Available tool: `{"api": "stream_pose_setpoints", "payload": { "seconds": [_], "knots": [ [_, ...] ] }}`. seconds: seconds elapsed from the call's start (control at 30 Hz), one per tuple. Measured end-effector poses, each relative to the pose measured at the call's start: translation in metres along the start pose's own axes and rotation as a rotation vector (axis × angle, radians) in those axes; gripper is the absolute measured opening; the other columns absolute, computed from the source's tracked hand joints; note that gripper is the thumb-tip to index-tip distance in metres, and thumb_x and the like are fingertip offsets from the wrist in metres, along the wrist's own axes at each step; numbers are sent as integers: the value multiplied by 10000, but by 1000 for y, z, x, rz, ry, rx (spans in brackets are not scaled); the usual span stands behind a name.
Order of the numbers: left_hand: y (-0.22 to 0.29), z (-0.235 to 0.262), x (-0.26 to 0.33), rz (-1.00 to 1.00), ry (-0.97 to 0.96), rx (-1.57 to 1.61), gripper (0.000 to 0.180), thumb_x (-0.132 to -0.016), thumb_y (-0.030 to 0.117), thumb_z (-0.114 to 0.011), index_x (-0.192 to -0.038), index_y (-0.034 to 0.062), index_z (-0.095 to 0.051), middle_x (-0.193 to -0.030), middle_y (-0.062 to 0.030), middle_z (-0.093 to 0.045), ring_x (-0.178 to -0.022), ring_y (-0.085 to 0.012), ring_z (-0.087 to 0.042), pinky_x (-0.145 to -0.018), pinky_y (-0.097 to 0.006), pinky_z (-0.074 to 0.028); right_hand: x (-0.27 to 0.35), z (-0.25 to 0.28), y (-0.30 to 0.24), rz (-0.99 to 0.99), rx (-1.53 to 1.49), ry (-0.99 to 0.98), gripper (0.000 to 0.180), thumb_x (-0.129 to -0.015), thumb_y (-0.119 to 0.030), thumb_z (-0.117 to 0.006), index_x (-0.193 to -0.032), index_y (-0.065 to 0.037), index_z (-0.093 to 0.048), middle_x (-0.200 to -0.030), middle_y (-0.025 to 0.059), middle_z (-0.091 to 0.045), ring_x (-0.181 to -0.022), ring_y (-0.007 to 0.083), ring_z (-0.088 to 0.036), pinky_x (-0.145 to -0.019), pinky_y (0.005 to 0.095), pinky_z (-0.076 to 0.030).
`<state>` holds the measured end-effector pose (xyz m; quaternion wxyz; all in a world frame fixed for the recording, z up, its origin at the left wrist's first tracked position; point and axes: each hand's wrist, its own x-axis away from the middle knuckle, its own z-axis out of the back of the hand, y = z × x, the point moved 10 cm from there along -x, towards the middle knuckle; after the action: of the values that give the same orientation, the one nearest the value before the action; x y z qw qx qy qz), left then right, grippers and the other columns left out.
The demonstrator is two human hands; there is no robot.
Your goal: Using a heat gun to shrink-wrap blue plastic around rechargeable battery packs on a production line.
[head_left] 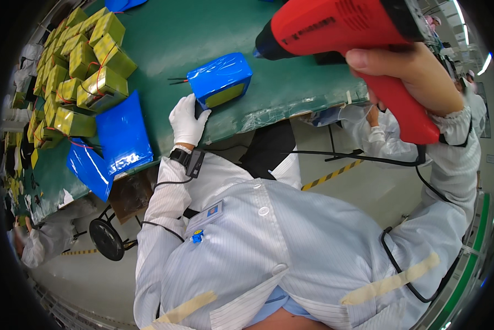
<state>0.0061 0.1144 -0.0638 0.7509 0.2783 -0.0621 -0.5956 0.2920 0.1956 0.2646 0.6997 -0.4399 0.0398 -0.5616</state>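
On the green tabletop (170, 33), the stacked yellow battery packs (103, 89) at left are bare beside loose blue sleeves (125, 135), while the blue-sleeved battery pack (219, 72) near the middle shows one yellow face uncovered. The right hand (409, 74) grasps the raised red heat gun (335, 30), nozzle leftward; the gloved left hand (186, 122) reaches the sleeved pack's near-left edge, though I cannot tell if its grip pinches.
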Motion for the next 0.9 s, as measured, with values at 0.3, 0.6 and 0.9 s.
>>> {"api": "stream_pose_setpoints", "payload": {
  "seconds": [0.3,0.6,0.9],
  "knots": [
    [-5,-2,2,-12,19,0,538,-758,287,-817,-1225,119,-610,-1090,-78,-650,-1061,-314,-624,-905,-451,-467,-8,-10,-22,101,-81,-21,386,-876,-304,-784,-1103,-19,-655,-867,59,-644,-594,138,-633,-500,281,-525],
    [-2,2,1,-15,32,1,545,-757,292,-817,-1227,110,-611,-1090,-74,-652,-1059,-304,-626,-910,-444,-467,-13,-14,-33,127,-57,-17,408,-870,-324,-794,-1101,-22,-648,-843,52,-644,-570,136,-620,-485,276,-507],
    [3,8,0,-12,16,19,525,-745,283,-818,-1197,101,-621,-1033,-78,-649,-1010,-307,-630,-878,-441,-472,-18,-25,-40,181,8,-84,540,-843,-420,-812,-1167,-23,-641,-787,37,-620,-574,140,-627,-515,286,-518]
  ]
}}
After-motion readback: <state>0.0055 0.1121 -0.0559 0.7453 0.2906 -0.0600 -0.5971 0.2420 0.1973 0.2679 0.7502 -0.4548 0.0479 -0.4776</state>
